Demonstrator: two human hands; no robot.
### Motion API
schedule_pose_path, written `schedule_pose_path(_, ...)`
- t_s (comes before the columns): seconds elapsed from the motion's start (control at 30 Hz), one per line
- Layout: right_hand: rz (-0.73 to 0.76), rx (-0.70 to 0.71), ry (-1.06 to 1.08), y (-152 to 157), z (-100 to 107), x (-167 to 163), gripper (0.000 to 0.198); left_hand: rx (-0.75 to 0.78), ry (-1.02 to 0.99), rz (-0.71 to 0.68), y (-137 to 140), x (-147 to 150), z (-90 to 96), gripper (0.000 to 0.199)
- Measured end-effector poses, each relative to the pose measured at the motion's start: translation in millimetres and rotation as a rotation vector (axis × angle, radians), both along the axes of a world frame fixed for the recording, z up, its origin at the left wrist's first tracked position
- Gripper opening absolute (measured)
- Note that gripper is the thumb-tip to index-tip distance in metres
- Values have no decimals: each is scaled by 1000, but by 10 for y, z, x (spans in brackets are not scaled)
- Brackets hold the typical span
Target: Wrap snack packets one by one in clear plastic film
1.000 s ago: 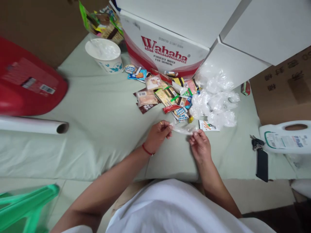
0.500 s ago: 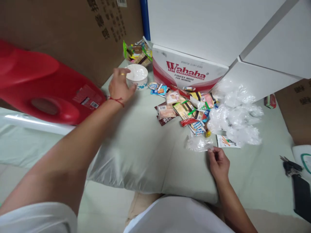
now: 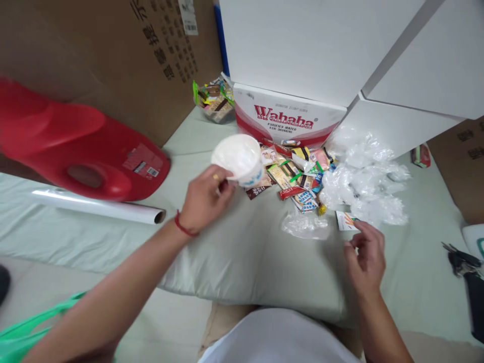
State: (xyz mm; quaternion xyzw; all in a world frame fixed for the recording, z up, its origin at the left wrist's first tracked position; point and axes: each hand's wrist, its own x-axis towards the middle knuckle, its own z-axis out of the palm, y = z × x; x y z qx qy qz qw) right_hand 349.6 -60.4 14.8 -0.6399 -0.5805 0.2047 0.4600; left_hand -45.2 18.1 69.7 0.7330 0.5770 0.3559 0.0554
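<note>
Head cam, fwd & down

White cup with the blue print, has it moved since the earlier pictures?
Yes. Against the Wahaha box, the white cup has shifted right and toward the person, held in the left hand.

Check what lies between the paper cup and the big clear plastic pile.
In the head view, wrapped snacks lie in a heap between the paper cup, held in your left hand, and the plastic pile.

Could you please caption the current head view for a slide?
Left hand holding a blue-patterned white cup near wrapped snacks.
</note>
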Motion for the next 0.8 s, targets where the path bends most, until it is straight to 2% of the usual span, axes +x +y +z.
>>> schedule_pose_path(0.03,5,-5,108,11,84,-55,48,8,-67,-81,-156,187,34,13)
schedule_pose_path(0.1,134,-163,466,22,197,-216,53,7,-192,-271,-402,581,92,9)
schedule_pose_path(0.17,274,-373,854,5,223,-385,69,-38,-253,-471,-552,946,123,10)
schedule_pose_path(0.23,309,-490,1130,-52,168,-484,82,-48,-263,-627,-621,1236,120,13)
schedule_pose_path(0.37,193,-471,1334,-259,-20,-377,83,-71,-252,-776,-625,1546,50,20)
schedule_pose_path(0.47,39,-459,1341,-360,-34,-177,70,-133,-262,-895,-604,1608,18,21)
schedule_pose_path(0.57,-23,-437,1249,-237,191,8,60,-126,-414,-905,-601,1594,19,17)
schedule_pose_path(0.63,-8,-316,1108,17,448,132,61,-112,-580,-796,-600,1555,4,32)
schedule_pose_path(0.7,18,-171,876,397,703,266,68,-124,-717,-650,-592,1505,-62,46)
schedule_pose_path(0.8,-22,44,347,1073,928,465,77,-204,-759,-444,-569,1434,-304,35)
